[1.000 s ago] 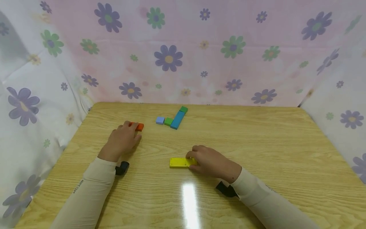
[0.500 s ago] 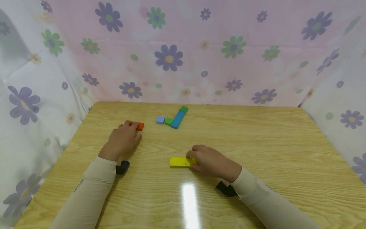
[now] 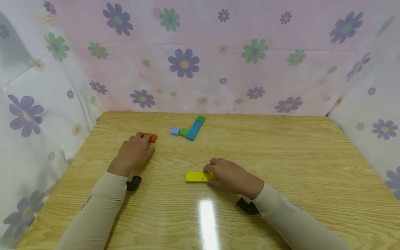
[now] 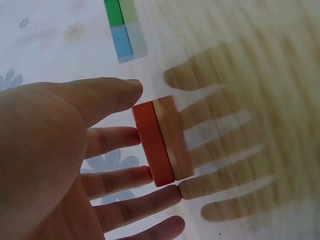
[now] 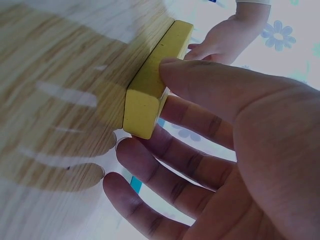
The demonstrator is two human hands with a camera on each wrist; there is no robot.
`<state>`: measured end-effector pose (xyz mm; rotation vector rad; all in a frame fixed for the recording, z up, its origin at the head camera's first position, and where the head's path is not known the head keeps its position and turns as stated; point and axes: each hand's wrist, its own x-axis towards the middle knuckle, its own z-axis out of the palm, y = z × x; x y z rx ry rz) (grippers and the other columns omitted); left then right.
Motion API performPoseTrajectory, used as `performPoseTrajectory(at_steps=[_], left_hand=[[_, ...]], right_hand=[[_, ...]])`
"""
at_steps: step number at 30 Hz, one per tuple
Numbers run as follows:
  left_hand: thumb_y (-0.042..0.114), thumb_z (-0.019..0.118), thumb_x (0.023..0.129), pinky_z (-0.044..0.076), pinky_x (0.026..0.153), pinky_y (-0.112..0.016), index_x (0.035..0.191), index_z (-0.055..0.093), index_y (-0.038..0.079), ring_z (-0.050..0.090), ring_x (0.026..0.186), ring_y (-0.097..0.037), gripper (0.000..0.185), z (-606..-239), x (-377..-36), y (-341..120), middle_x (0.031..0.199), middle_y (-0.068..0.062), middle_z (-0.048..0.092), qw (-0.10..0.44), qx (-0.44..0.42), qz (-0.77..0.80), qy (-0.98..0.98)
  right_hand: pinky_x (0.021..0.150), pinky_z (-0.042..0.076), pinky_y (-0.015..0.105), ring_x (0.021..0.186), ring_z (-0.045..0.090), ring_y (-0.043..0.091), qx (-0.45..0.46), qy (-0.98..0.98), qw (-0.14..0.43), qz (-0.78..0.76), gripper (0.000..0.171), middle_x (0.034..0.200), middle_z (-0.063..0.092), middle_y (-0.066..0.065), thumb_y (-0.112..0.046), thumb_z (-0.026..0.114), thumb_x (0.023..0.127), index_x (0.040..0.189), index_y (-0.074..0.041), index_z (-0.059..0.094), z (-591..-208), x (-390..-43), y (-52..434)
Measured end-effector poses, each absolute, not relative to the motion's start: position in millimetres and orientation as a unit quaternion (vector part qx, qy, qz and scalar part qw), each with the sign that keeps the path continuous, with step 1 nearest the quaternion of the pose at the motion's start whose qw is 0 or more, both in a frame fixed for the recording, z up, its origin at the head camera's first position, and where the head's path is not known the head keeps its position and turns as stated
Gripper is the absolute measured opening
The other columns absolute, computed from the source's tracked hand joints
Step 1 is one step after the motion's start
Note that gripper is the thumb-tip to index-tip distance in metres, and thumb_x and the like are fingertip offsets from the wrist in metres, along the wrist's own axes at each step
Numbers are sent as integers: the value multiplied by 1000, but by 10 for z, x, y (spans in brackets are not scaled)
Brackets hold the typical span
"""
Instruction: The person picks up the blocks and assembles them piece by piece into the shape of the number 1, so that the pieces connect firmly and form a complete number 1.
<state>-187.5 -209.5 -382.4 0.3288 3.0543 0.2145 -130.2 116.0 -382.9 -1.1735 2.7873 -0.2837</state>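
Two half-hidden blocks: left hand point(image 3: 134, 152) touches orange block point(image 3: 152, 138), right hand point(image 3: 229, 176) pinches yellow block point(image 3: 197, 177).

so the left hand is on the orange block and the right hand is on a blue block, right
Not quite. The left hand is on the orange block, but the right hand is on a yellow block, not a blue one. The head view and the right wrist view show it. The blue block lies untouched farther back.
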Motion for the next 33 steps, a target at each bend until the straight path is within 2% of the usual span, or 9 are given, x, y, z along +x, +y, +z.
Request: performPoseTrajectory(at_steps=[13,19,28,33], left_hand=[[31,53,102,47,93,-66,146,44,0,57,115,-52,54,-3797,-1852,-2080,141,-32,46,29,107,61,992],[29,49,102,46,94,-66,146,45,1,56,118,-49,52,-3790,-1838,-2027,146,-27,48,32,112,55,992],[29,52,101,48,90,-60,138,54,3,60,112,-41,45,-3787,-1799,-1878,139,-18,57,14,134,56,989],[31,55,101,50,91,-60,137,56,5,60,112,-42,45,-3816,-1779,-1818,136,-21,56,6,152,53,987]], right_hand=[[69,49,22,76,49,8,-383,918,52,-90,32,97,64,2,-26,78,88,114,-9,71,-3815,-1295,1157],[69,49,22,76,49,8,-381,918,55,-96,32,97,64,2,-25,78,88,114,-8,71,-3808,-1289,1162],[69,49,22,77,50,8,-378,919,62,-98,31,98,65,3,-24,77,89,115,-8,72,-3794,-1278,1166],[69,49,22,77,50,8,-377,918,68,-103,30,99,65,2,-24,77,89,115,-9,72,-3799,-1279,1169]])
